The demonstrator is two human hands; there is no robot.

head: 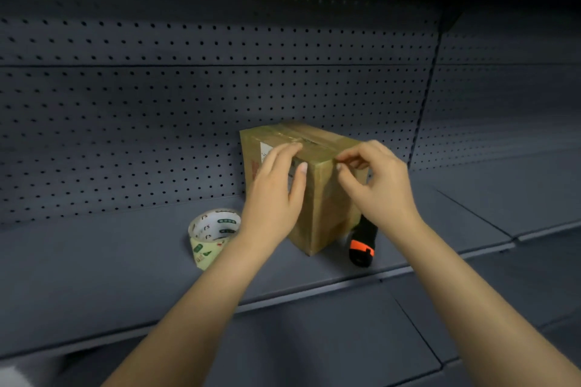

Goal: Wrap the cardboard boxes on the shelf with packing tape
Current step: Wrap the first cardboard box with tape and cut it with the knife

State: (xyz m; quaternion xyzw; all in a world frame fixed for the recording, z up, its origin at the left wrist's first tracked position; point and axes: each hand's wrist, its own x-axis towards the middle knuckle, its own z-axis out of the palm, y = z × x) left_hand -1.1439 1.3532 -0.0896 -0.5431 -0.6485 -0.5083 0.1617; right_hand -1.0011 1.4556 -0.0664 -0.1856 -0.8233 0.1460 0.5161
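The box (317,198) sits on a dark grey shelf (110,261), its far side up against the pegboard (157,119) behind it and one corner turned towards the person. Glossy tape already runs across its top and down the near faces, and a white label shows on the left face.

The left hand (276,185) lies flat on that left face, covering most of the label. Its fingers are straight and close together, reaching to the top edge, with the thumb spread out towards the near corner. The right hand (377,185) is at the top edge of the right face. Its thumb and forefinger pinch together right on that edge and the other fingers curl behind. I cannot tell if a loose tape end is between them.

Just left of the box a roll (210,239) stands half on its side, partly hidden behind the left wrist. Just right of the box lies a black and orange tool (361,245), its far end hidden under the right wrist.
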